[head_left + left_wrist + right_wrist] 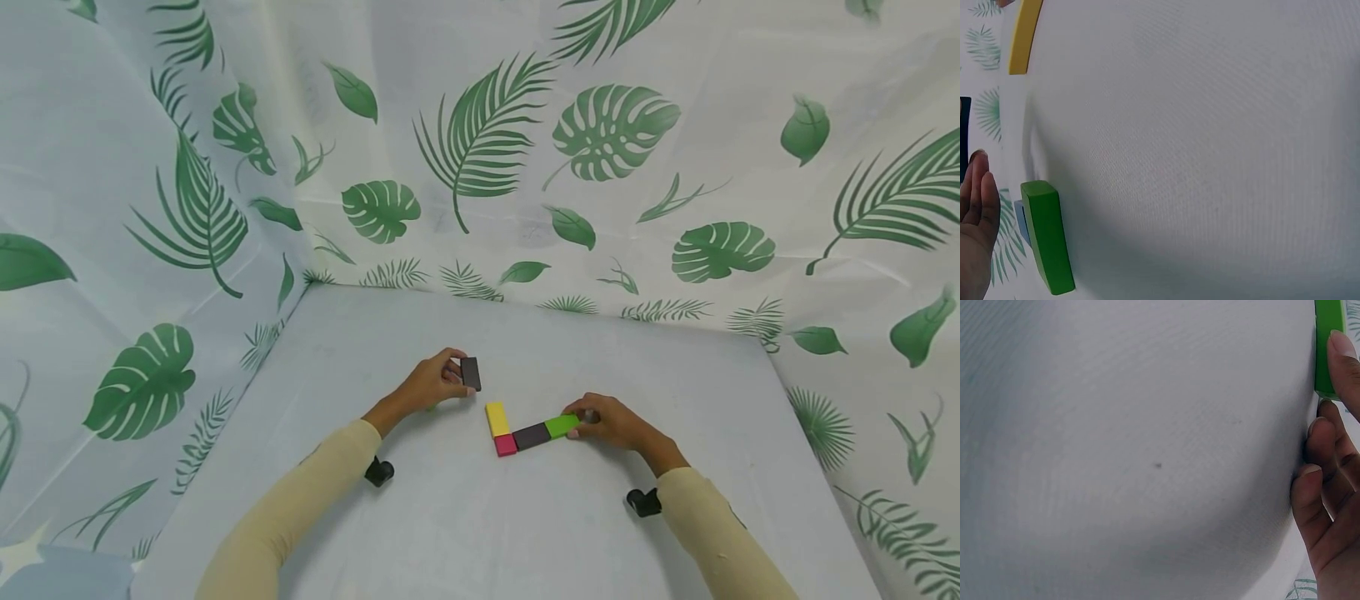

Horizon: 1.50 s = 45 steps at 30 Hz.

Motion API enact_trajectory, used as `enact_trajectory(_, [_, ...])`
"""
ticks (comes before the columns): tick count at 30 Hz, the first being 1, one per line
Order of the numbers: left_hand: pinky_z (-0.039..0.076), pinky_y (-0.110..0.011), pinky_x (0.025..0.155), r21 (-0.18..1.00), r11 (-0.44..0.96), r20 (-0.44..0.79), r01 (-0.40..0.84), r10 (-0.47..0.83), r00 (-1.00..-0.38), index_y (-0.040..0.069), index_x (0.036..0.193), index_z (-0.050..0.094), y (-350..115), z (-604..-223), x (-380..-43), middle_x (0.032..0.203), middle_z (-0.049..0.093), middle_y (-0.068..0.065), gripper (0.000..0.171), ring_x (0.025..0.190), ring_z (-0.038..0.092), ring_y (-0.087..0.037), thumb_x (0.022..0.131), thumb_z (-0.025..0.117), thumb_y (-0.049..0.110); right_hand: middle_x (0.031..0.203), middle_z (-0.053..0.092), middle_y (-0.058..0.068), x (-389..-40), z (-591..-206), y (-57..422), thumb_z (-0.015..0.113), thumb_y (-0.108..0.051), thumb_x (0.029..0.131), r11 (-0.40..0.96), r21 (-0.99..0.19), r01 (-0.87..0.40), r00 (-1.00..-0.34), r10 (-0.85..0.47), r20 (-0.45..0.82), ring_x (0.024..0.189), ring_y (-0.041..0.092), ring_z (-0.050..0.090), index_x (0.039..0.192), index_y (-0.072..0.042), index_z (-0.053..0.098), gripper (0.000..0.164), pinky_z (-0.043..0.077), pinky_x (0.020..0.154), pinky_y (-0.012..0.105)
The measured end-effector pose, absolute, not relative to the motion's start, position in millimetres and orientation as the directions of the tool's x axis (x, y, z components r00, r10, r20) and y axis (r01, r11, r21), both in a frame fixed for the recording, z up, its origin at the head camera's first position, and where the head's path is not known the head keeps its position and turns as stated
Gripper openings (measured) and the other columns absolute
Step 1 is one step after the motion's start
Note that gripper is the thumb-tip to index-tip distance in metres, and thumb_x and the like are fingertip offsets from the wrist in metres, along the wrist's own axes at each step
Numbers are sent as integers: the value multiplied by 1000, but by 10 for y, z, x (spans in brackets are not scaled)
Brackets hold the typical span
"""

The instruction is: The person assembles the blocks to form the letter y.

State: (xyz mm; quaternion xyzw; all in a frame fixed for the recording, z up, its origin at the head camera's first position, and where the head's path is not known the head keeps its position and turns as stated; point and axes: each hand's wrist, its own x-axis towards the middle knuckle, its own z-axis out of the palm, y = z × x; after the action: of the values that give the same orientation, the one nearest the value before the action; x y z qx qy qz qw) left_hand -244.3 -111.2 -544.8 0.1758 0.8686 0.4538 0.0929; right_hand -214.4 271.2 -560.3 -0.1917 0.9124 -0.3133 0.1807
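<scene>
My left hand [432, 379] pinches a dark brown block [470, 374] by its edges, off to the left of a joined group of blocks. In the left wrist view, fingers of that hand [977, 206] show at the left edge beside the dark block. My right hand [609, 419] grips the end of a lime green block [561, 426], its thumb [1342, 350] on the block's side. That block meets a second dark block [532, 437], which runs on to a small red block [506, 444]. From the red one, a yellow block [497, 419] extends away at an angle.
A darker green block [1050, 240] stands near the left hand, with a blue block [1021, 219] partly hidden behind it. Leaf-printed sheets [480, 142] enclose the white table [465, 525] at the back and sides.
</scene>
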Motion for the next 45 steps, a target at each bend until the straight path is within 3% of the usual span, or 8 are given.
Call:
enact_trajectory(17, [50, -33, 90, 788, 559, 28, 259, 387, -922, 8, 139, 51, -1044, -5476, -2451, 133, 57, -9, 71, 113, 59, -22, 82, 84, 33, 99, 61, -5, -2120, -5570, 2700, 80, -32, 85, 727, -645, -237, -862, -464, -206, 88, 17, 49, 120, -21, 70, 38, 43, 76, 29])
enact_trajectory(27, [52, -35, 92, 782, 566, 35, 261, 378, -925, 8, 140, 52, -1017, -5483, -2452, 134, 57, -8, 70, 115, 58, -22, 84, 82, 38, 99, 62, -5, -2136, -5584, 2704, 80, -33, 85, 732, -641, -232, -862, -459, -213, 88, 17, 49, 120, -22, 71, 38, 43, 76, 30])
enact_trajectory(45, [56, -37, 88, 815, 527, 28, 240, 379, -925, 5, 140, 54, -954, -5479, -2436, 121, 63, -12, 70, 101, 65, -21, 82, 85, 28, 100, 61, -4, -2122, -5559, 2700, 80, -31, 86, 728, -644, -235, -861, -464, -210, 88, 17, 50, 120, -21, 71, 37, 43, 77, 30])
